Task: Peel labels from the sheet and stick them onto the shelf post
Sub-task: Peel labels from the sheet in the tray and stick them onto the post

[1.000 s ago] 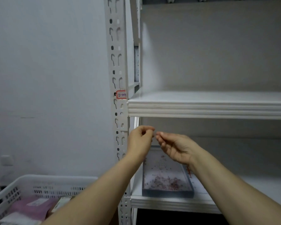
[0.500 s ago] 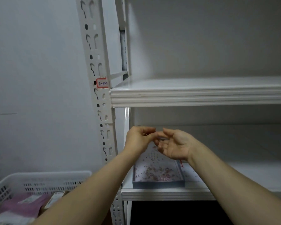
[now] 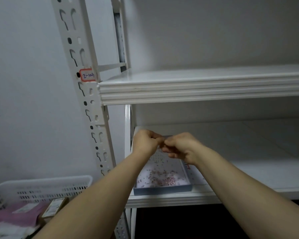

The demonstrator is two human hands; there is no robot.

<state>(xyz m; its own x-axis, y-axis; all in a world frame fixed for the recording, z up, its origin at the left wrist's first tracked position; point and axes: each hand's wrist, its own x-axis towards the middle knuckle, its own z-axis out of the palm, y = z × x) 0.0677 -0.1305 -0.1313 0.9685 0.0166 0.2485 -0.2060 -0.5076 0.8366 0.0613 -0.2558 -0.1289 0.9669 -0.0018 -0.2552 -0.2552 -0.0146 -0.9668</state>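
Note:
The white slotted shelf post (image 3: 93, 107) stands left of centre. One red-bordered label (image 3: 87, 75) with handwriting is stuck on it, level with the upper shelf. My left hand (image 3: 145, 144) and my right hand (image 3: 181, 147) meet fingertip to fingertip above the lower shelf, to the right of the post. Both pinch a tiny label between them, almost hidden by the fingers. Below them lies a shallow blue tray (image 3: 162, 190) with several small pinkish paper scraps. A white sheet with red marks (image 3: 194, 176) shows just right of the tray.
The upper shelf (image 3: 197, 90) juts out above my hands, and the lower shelf (image 3: 257, 169) runs off to the right. A white perforated basket (image 3: 41, 188) with pink and white packets sits at the lower left. A grey wall lies behind the post.
My hands have come together from slightly apart and now touch at the fingertips. The view has shifted, so the post and its label sit further left and nearer.

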